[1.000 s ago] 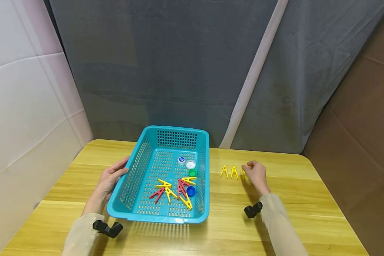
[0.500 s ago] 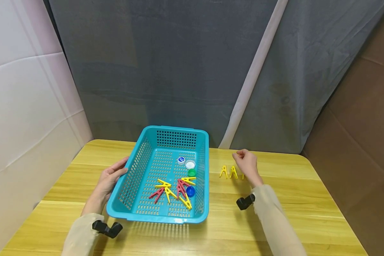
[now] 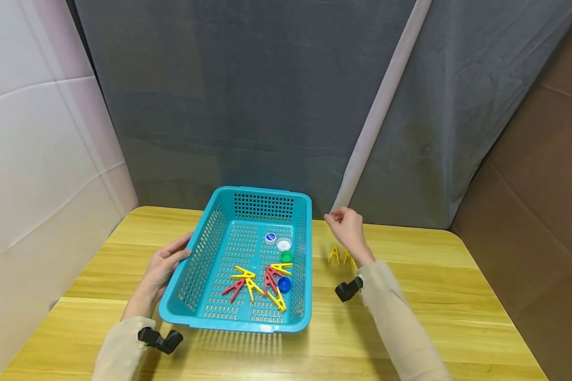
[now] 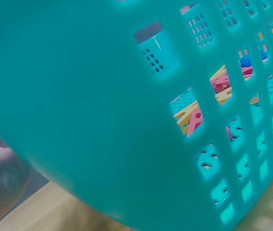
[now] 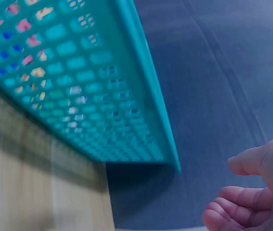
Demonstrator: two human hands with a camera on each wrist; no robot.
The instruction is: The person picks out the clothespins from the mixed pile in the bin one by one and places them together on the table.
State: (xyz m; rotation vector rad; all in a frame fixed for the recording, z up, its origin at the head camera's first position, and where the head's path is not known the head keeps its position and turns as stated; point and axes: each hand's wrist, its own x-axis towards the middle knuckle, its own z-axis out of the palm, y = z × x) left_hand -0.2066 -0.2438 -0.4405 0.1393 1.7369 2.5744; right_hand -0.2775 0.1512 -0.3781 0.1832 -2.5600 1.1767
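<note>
My left hand (image 3: 164, 267) holds the left side of a turquoise plastic basket (image 3: 309, 233), fingers and thumb at its rim. Inside lie yellow clothespins (image 3: 251, 289) and red clothespins (image 3: 234, 289), along with a blue bottle cap (image 3: 284, 285), a green cap (image 3: 286, 257), a white cap (image 3: 283, 244) and a white-and-blue cap (image 3: 270, 238). Right of the basket, two yellow clothespins (image 3: 333, 255) stand in a row; my right forearm hides a third. My right hand (image 3: 347, 230) hovers above them, its thumb apart from loosely bent fingers (image 5: 244, 197), with nothing between.
The wooden table (image 3: 438, 296) ends at the back against a grey curtain (image 3: 276, 106) with a pale diagonal strip. A white cloth wall (image 3: 43, 159) stands on the left, and a brown panel (image 3: 538, 211) on the right. Each sleeve carries a black wrist camera (image 3: 349, 289).
My right hand has left the third yellow clothespin standing at the right end of the row and moved left and up toward the basket. My left hand and the basket stay put.
</note>
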